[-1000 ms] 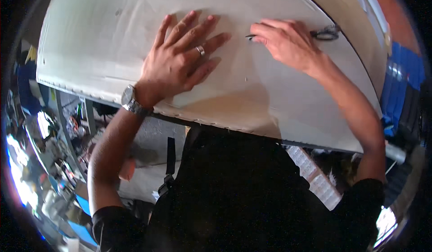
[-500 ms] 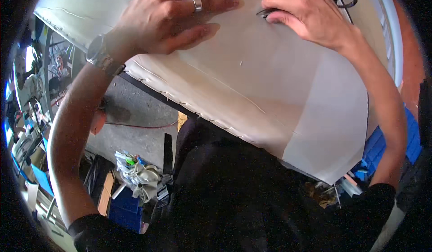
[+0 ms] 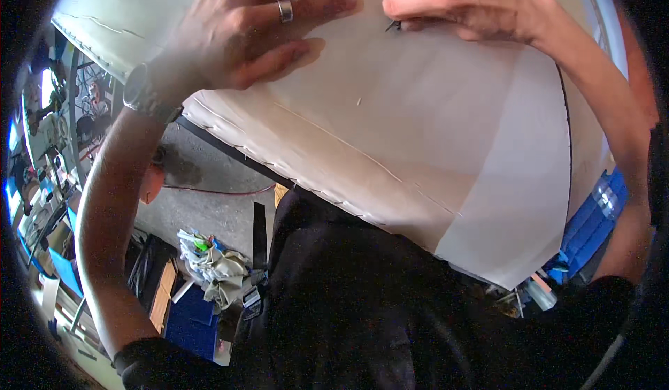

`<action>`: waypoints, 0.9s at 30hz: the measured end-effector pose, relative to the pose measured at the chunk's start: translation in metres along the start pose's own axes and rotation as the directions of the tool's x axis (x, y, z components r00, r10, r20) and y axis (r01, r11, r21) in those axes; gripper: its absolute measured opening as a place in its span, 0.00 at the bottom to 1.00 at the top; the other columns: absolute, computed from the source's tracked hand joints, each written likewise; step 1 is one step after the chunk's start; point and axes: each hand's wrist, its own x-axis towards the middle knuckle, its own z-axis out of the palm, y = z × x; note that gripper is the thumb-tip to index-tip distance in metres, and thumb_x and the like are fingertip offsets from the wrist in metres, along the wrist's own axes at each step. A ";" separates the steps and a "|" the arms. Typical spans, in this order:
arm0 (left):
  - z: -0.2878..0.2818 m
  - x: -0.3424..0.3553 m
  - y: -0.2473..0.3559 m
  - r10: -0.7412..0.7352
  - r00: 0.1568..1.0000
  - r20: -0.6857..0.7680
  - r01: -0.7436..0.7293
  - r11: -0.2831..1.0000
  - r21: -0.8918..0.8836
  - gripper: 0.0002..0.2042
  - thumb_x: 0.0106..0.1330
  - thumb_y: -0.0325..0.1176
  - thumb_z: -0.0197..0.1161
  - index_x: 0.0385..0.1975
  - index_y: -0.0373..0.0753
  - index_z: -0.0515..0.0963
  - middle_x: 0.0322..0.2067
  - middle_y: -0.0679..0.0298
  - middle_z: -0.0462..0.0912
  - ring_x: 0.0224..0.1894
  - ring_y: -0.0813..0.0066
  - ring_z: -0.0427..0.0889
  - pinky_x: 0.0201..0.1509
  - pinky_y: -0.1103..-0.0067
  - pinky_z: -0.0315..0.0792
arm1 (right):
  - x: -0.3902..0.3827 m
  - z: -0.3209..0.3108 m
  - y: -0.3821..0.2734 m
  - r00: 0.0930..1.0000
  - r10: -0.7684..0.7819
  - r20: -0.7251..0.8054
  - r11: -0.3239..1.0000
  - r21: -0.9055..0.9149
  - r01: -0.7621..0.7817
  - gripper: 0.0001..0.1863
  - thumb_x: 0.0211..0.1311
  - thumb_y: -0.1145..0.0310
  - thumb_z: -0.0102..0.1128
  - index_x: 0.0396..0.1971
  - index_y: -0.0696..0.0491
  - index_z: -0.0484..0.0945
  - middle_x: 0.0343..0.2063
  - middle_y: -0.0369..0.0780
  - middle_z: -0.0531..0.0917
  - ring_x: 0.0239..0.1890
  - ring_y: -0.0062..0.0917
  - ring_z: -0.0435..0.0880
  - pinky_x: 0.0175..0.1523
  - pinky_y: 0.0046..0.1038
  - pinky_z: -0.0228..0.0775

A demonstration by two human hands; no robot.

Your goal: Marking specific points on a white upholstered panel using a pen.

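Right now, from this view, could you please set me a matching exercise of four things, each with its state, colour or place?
1. Left hand
2. Right hand
3. Ring
4. Cord

A. reddish, lying across the grey floor
B. curled around a dark-tipped tool
C. spread over the pale panel
D. silver-coloured

Pairs: 1-C; 2-B; 3-D; 4-A

Near, downward view from the head

On the panel (image 3: 390,139), the left hand (image 3: 258,31) lies left of the right hand (image 3: 456,5), whose tool (image 3: 394,25) projects between them, while a scrap heap (image 3: 212,261) sits beyond the panel's near edge, lower left.
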 end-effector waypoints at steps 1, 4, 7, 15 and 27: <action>0.000 -0.001 -0.002 0.017 1.000 -0.007 -0.017 1.000 0.011 0.22 0.60 0.44 0.67 0.56 0.49 0.80 0.62 0.55 0.72 0.64 0.48 0.68 0.67 0.55 0.59 | 0.002 -0.001 0.000 1.000 -0.028 -0.003 0.999 0.029 0.028 0.06 0.60 0.66 0.57 0.32 0.48 0.70 0.26 0.37 0.72 0.31 0.32 0.79 0.31 0.33 0.71; -0.002 -0.004 -0.005 0.033 0.999 -0.019 -0.033 0.999 0.020 0.22 0.60 0.44 0.67 0.56 0.49 0.80 0.62 0.55 0.72 0.64 0.48 0.68 0.67 0.55 0.59 | 0.012 -0.001 0.006 0.996 -0.084 0.002 0.995 0.054 0.084 0.05 0.60 0.66 0.55 0.32 0.49 0.70 0.27 0.37 0.73 0.32 0.32 0.79 0.31 0.34 0.71; -0.009 -0.001 -0.006 0.076 0.997 0.026 -0.078 0.994 0.072 0.23 0.60 0.45 0.67 0.56 0.49 0.80 0.62 0.55 0.73 0.64 0.48 0.68 0.67 0.55 0.58 | 0.014 -0.001 0.010 0.988 -0.153 0.025 0.988 0.016 0.153 0.04 0.61 0.66 0.54 0.32 0.48 0.70 0.28 0.36 0.73 0.32 0.31 0.79 0.31 0.33 0.71; -0.035 0.060 0.069 -0.670 0.588 0.453 0.369 0.720 0.588 0.19 0.57 0.33 0.68 0.50 0.47 0.81 0.56 0.61 0.77 0.59 0.58 0.74 0.65 0.63 0.64 | -0.014 0.006 0.003 0.986 -0.047 -0.160 0.990 -0.138 0.025 0.06 0.58 0.62 0.57 0.32 0.45 0.71 0.27 0.36 0.72 0.30 0.28 0.77 0.31 0.32 0.69; 0.037 0.086 0.075 -0.794 0.514 0.324 0.547 0.594 0.589 0.03 0.60 0.26 0.63 0.33 0.38 0.79 0.35 0.62 0.81 0.40 0.57 0.78 0.47 0.68 0.73 | -0.033 0.019 -0.070 0.611 0.791 -0.013 0.562 0.410 -0.719 0.13 0.57 0.65 0.60 0.40 0.56 0.79 0.38 0.47 0.84 0.46 0.43 0.81 0.51 0.41 0.71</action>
